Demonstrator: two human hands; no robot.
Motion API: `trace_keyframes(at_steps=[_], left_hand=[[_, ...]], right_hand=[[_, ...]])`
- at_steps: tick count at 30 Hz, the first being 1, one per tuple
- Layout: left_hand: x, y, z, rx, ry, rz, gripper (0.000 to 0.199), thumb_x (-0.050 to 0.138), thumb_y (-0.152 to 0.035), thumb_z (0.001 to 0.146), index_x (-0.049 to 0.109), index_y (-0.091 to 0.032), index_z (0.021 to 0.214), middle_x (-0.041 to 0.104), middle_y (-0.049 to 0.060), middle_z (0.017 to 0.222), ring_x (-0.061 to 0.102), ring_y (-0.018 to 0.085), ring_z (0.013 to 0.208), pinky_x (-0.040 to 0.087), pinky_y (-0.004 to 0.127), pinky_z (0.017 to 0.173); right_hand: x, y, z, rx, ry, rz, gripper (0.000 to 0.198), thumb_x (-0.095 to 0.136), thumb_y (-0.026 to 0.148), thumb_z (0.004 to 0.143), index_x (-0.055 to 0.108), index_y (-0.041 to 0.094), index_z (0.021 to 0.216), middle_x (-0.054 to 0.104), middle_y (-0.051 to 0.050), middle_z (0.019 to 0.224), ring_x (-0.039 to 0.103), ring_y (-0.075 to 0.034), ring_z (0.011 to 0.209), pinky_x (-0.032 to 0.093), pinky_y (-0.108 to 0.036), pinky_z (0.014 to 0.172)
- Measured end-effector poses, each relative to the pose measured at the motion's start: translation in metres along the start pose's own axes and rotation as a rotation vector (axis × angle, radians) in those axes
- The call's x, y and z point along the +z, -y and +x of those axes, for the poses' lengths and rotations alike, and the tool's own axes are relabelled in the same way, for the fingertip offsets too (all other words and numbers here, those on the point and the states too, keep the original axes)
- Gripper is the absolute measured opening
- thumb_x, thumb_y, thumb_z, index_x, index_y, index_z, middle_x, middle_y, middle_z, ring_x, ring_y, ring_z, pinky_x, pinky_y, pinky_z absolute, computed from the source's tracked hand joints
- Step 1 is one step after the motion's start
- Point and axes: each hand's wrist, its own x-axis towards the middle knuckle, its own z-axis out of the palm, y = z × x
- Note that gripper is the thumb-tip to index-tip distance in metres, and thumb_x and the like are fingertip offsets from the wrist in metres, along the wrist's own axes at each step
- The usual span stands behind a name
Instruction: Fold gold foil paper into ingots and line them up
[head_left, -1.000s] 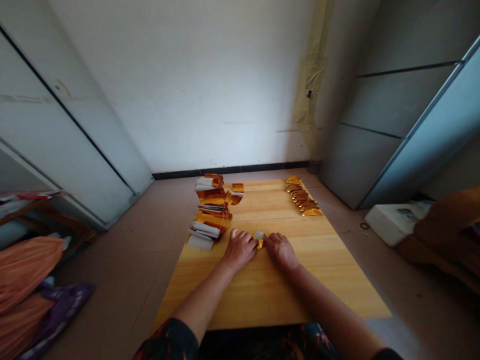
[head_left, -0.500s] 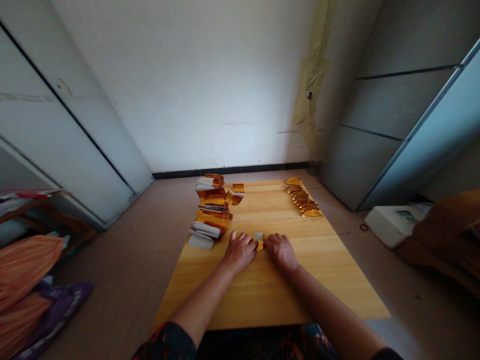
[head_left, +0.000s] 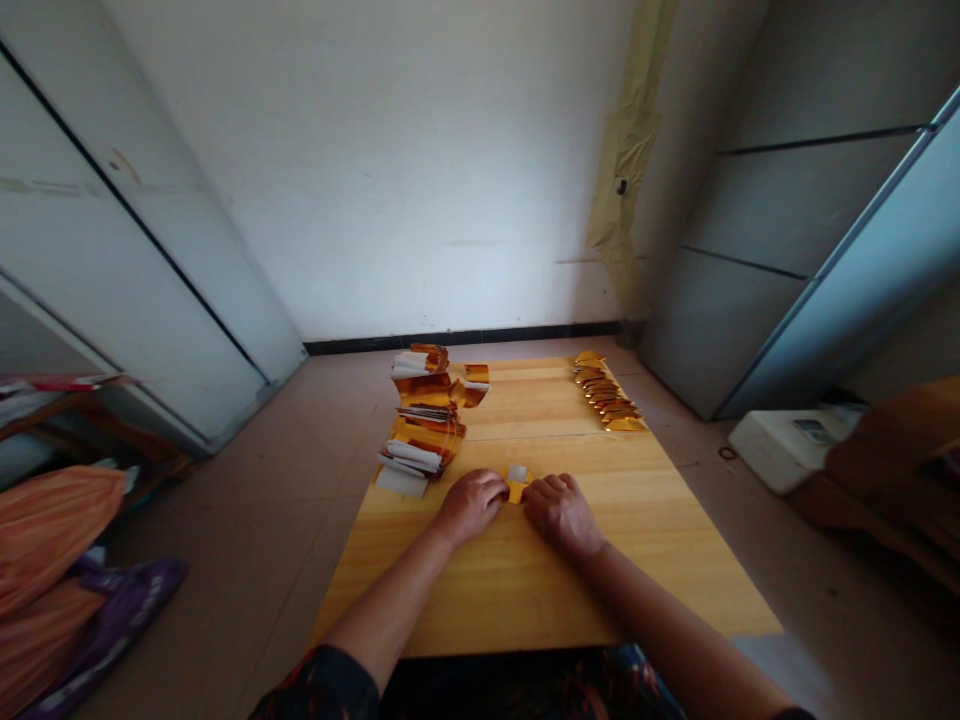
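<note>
Between my two hands, on the wooden table (head_left: 570, 590), lies a small piece of gold foil paper (head_left: 517, 491) with a pale grey patch at its far end. My left hand (head_left: 474, 503) is closed, its fingertips pinching the left edge of the paper. My right hand (head_left: 561, 508) is closed at the right edge, with curled fingers partly hiding that side. Stacks of gold foil paper (head_left: 424, 432), some showing pale backs, lie at the table's left. A row of folded gold paper pieces (head_left: 606, 395) lines the far right edge.
A white wall (head_left: 450, 180) stands beyond the table. Cabinet doors (head_left: 142, 220) rise on the left, and a grey fridge-like cabinet (head_left: 757, 240) on the right. A white box (head_left: 776, 450) sits at right; orange and purple bags (head_left: 75, 600) lie at left.
My left hand has shifted slightly left and its fingers have curled in more. More of the gold paper shows between the hands. My right hand has moved slightly nearer to me.
</note>
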Motion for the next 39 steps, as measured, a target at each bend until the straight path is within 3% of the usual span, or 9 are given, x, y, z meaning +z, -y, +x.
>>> trace_keyframes(at_steps=[12,18,24,34,39], left_hand=[[0.011,-0.007,0.001,0.009,-0.112,0.098,0.008,0.059,-0.022,0.082,0.064,-0.021,0.089,0.061,0.003,0.084,0.054,0.017,0.083,0.043,0.028,0.075],[0.013,-0.004,0.002,0.118,-0.159,0.234,0.012,0.052,-0.026,0.088,0.062,-0.020,0.092,0.058,0.003,0.077,0.053,0.016,0.077,0.043,0.028,0.071],[0.018,-0.002,0.001,0.138,-0.214,0.314,0.017,0.046,-0.026,0.092,0.061,-0.019,0.093,0.059,0.003,0.075,0.053,0.016,0.075,0.043,0.028,0.069],[0.025,-0.001,0.007,0.049,-0.304,0.255,0.016,0.047,-0.016,0.088,0.062,-0.019,0.089,0.063,0.004,0.072,0.056,0.016,0.071,0.046,0.028,0.067],[0.028,0.000,0.008,-0.027,-0.322,0.158,0.024,0.050,-0.006,0.081,0.063,-0.019,0.097,0.066,0.004,0.079,0.059,0.017,0.077,0.049,0.030,0.073]], right_hand=[[-0.007,-0.024,0.006,-0.084,0.026,0.050,0.017,0.054,0.034,0.088,0.064,0.022,0.082,0.066,-0.002,0.087,0.050,-0.017,0.093,0.024,-0.032,0.083],[-0.004,-0.025,0.010,-0.084,0.025,0.049,0.018,0.055,0.035,0.087,0.064,0.021,0.082,0.066,-0.003,0.086,0.050,-0.017,0.090,0.023,-0.034,0.085],[0.000,-0.025,0.007,-0.071,-0.017,0.069,0.017,0.056,0.036,0.086,0.063,0.021,0.084,0.064,-0.003,0.086,0.050,-0.017,0.088,0.025,-0.031,0.082],[0.017,-0.018,0.014,0.097,-0.090,0.141,0.022,0.047,0.019,0.091,0.066,0.020,0.081,0.064,-0.005,0.083,0.051,-0.016,0.083,0.032,-0.026,0.075],[0.010,-0.024,0.022,0.116,0.020,0.154,0.023,0.044,0.020,0.092,0.066,0.019,0.085,0.064,-0.006,0.086,0.054,-0.015,0.086,0.036,-0.024,0.075]])
